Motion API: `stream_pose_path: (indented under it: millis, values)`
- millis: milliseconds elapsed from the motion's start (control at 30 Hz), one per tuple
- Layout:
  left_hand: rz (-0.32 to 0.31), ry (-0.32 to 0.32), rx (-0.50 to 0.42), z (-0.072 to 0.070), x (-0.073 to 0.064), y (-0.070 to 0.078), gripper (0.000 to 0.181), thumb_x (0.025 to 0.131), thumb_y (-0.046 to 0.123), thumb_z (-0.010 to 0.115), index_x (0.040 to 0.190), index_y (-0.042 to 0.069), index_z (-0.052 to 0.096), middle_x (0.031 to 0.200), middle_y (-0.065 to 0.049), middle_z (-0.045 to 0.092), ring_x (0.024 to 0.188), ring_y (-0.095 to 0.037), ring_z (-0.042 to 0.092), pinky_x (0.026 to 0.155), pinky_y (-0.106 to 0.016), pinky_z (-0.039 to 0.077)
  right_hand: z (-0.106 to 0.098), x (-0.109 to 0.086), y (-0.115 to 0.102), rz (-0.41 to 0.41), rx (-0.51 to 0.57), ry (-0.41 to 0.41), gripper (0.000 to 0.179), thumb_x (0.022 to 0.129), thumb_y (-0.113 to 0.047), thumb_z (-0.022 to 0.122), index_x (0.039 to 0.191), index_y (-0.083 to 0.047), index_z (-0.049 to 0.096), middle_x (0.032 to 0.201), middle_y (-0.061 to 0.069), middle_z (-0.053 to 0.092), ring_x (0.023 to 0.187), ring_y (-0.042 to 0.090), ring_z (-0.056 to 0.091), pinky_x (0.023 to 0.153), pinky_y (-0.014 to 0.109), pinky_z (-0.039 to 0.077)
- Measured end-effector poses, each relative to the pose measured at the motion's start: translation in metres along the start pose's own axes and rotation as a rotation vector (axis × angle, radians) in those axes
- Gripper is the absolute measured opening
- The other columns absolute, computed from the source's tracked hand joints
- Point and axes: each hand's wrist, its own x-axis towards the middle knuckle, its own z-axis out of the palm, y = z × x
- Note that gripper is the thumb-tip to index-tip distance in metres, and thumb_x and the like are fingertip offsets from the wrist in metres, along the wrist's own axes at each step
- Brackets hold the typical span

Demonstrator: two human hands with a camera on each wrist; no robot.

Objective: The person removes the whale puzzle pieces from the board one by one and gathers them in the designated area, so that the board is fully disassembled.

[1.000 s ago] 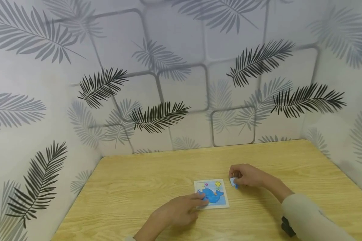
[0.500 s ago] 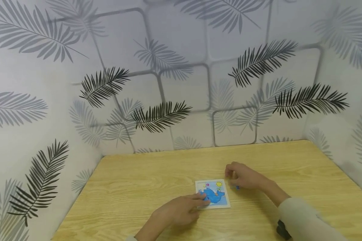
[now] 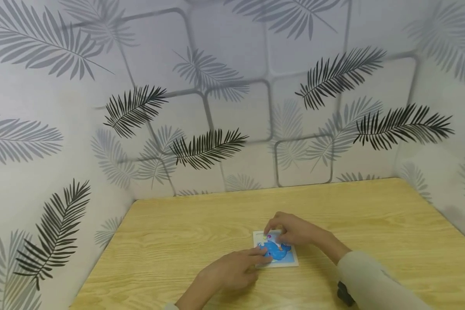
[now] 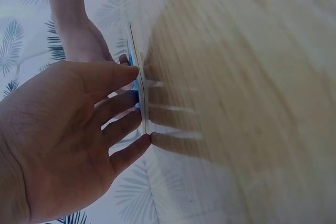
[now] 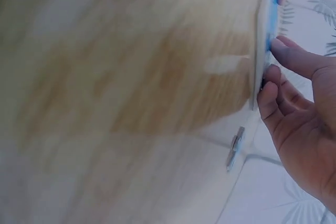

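The left hand (image 3: pixel 230 272) rests straight fingers on the near-left of the whale board (image 3: pixel 282 254) on the table (image 3: pixel 193 228), while the right hand (image 3: pixel 293 229), shifted in from the board's right, curls over its far part, pinch unclear, apparently letting both work it.

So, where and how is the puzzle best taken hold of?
Probably pinched by the rim at its near right corner, coming in low from the right. The puzzle lies thin and flat on the table and that corner is bare, while the left hand covers part of its left side, the right hand its far right corner.
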Motion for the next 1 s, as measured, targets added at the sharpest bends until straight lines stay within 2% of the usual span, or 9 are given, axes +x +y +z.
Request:
stream_pose_path:
  millis: [267, 433, 500, 633, 800, 900, 1000]
  values:
    - [-0.004, 0.022, 0.008, 0.002, -0.002, -0.001, 0.05, 0.106, 0.023, 0.059, 0.155, 0.03, 0.051, 0.165, 0.009, 0.039, 0.152, -0.014, 0.038, 0.12, -0.04, 0.04, 0.004, 0.007, -0.012, -0.016, -0.083, -0.028, 0.034, 0.092, 0.01, 0.066, 0.11, -0.018, 0.071, 0.117, 0.008, 0.058, 0.114, 0.031, 0.061, 0.093, 0.046, 0.058]
    - [0.016, 0.031, 0.02, 0.002, -0.002, 0.001, 0.05, 0.106, 0.021, 0.059, 0.155, 0.028, 0.051, 0.165, 0.007, 0.039, 0.152, -0.014, 0.038, 0.12, -0.039, 0.039, 0.005, 0.009, -0.018, 0.017, -0.109, -0.043, 0.04, 0.089, 0.017, 0.061, 0.106, -0.019, 0.059, 0.109, 0.007, 0.052, 0.108, 0.029, 0.061, 0.085, 0.042, 0.058]
    - [0.004, 0.028, 0.026, 0.001, -0.002, 0.002, 0.05, 0.106, 0.021, 0.058, 0.155, 0.029, 0.051, 0.165, 0.008, 0.039, 0.152, -0.014, 0.037, 0.121, -0.039, 0.039, 0.005, 0.01, -0.019, 0.009, -0.111, -0.04, 0.04, 0.088, 0.018, 0.061, 0.105, -0.018, 0.056, 0.108, 0.007, 0.052, 0.107, 0.031, 0.062, 0.082, 0.04, 0.057]
    - [-0.018, 0.019, 0.035, -0.001, -0.002, 0.003, 0.05, 0.107, 0.023, 0.057, 0.156, 0.031, 0.05, 0.166, 0.01, 0.038, 0.152, -0.013, 0.036, 0.121, -0.041, 0.038, 0.005, 0.009, -0.018, -0.029, -0.171, 0.002, 0.041, 0.087, 0.017, 0.065, 0.105, -0.019, 0.058, 0.108, 0.006, 0.054, 0.105, 0.032, 0.065, 0.076, 0.034, 0.057]
    - [-0.026, 0.016, 0.034, -0.003, -0.001, 0.003, 0.05, 0.107, 0.024, 0.058, 0.156, 0.032, 0.05, 0.166, 0.01, 0.038, 0.152, -0.014, 0.037, 0.121, -0.04, 0.039, 0.004, 0.006, -0.015, -0.075, -0.25, 0.045, 0.041, 0.088, 0.013, 0.069, 0.105, -0.023, 0.062, 0.104, 0.0, 0.059, 0.091, 0.019, 0.061, 0.071, 0.031, 0.054]
    - [-0.029, 0.016, 0.023, -0.002, -0.001, 0.003, 0.05, 0.106, 0.023, 0.058, 0.155, 0.032, 0.05, 0.166, 0.009, 0.038, 0.152, -0.016, 0.038, 0.121, -0.04, 0.039, 0.005, 0.004, -0.013, -0.103, -0.202, 0.056, 0.035, 0.092, 0.009, 0.068, 0.107, -0.023, 0.066, 0.101, -0.001, 0.064, 0.091, 0.015, 0.06, 0.075, 0.031, 0.054]
    - [-0.028, 0.013, 0.013, 0.0, 0.0, 0.003, 0.051, 0.106, 0.023, 0.058, 0.155, 0.032, 0.051, 0.166, 0.01, 0.038, 0.152, -0.015, 0.038, 0.121, -0.04, 0.039, 0.004, -0.001, -0.012, -0.087, -0.083, 0.077, 0.028, 0.097, 0.005, 0.065, 0.115, -0.017, 0.066, 0.102, 0.001, 0.068, 0.087, 0.013, 0.061, 0.075, 0.03, 0.054]
